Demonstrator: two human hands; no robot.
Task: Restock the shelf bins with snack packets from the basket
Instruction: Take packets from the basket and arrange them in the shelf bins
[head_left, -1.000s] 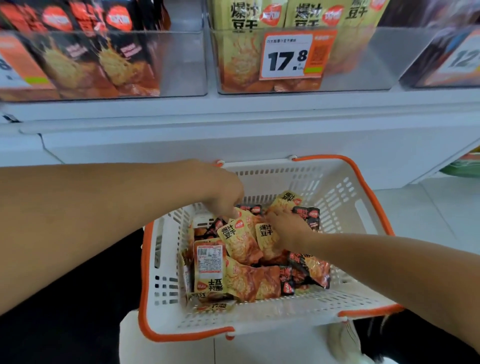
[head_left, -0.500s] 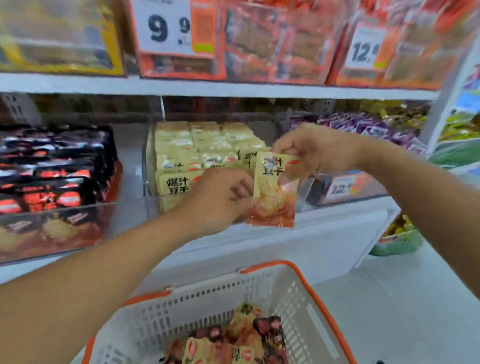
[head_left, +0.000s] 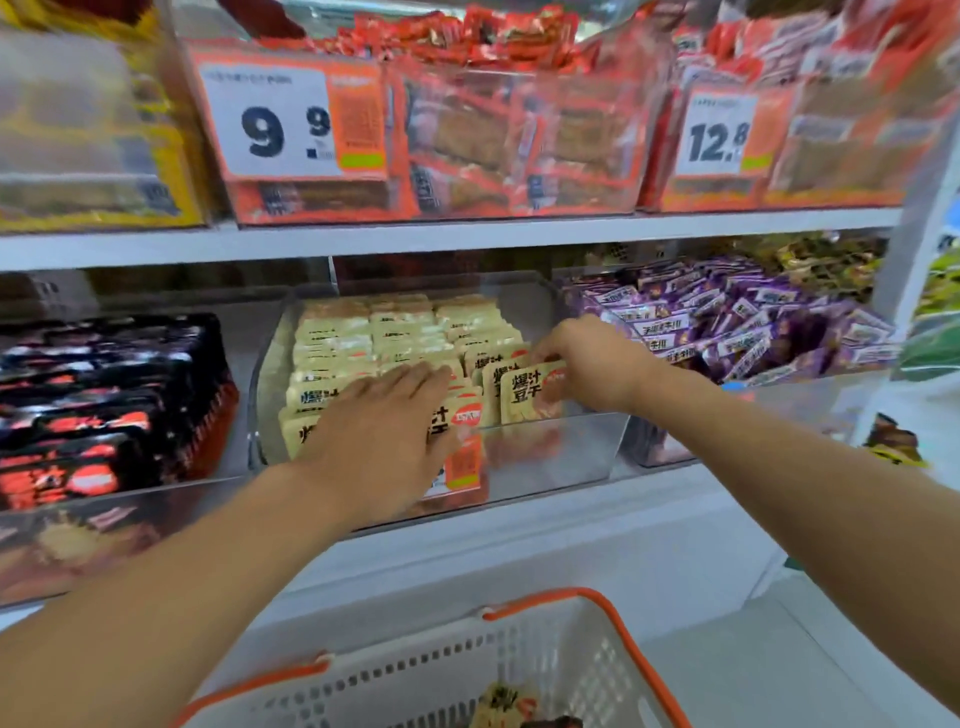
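Placing step: her right hand (head_left: 587, 364) pinches a yellow packet (head_left: 530, 397) at the clear bin's (head_left: 571, 447) front-right corner — left hand (head_left: 384, 421) flat on the rows. Next, seat it upright — then the basket (head_left: 519, 670).

The basket (head_left: 597, 660) is cut off by the bottom edge, only its far rim and one packet top showing. The left hand (head_left: 379, 436) covers the front packets in the clear bin (head_left: 571, 447) and hides most of the price label (head_left: 462, 457) on the bin's front wall; its figures can't be read. The right hand (head_left: 587, 364) curls over a yellow packet (head_left: 527, 395), fingertips out of sight behind it. The black packets (head_left: 104, 395) at the left edge are smeared, print illegible. Upper shelf bins run off the top edge, and the small print on the 9.9 tag (head_left: 291, 122) is too blurred to read.
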